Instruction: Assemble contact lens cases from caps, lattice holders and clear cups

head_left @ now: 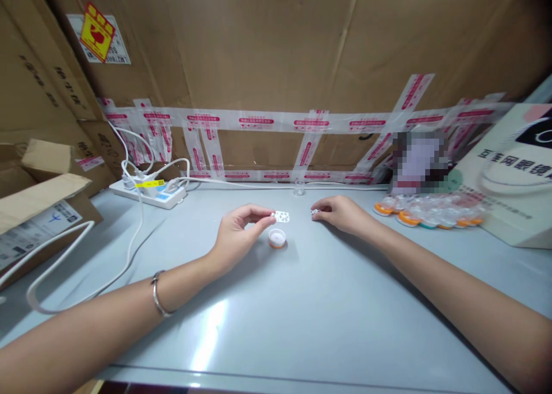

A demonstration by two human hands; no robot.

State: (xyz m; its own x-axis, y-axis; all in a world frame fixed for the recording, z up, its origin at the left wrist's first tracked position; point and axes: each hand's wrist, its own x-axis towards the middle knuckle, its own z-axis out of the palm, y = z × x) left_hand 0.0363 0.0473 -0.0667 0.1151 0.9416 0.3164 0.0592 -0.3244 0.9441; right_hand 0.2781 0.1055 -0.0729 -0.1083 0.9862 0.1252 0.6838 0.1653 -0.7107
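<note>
My left hand (238, 232) pinches a small white patterned sheet (282, 216) between thumb and forefinger, held just above the grey table (276, 325). A small round orange-rimmed cap (276, 237) lies on the table right below that sheet. My right hand (340, 212) rests on the table a little to the right, its fingertips pinched on a tiny white piece (314, 211). A silver bracelet (157, 294) circles my left wrist.
A clear bag of orange and teal round cases (431, 211) lies at the right, beside a white paper bag (513, 175). A white power strip (149, 191) with cables sits at the back left. Cardboard boxes (38, 210) stand left; taped cardboard forms the back wall. A tiny clear cup (299, 187) stands behind.
</note>
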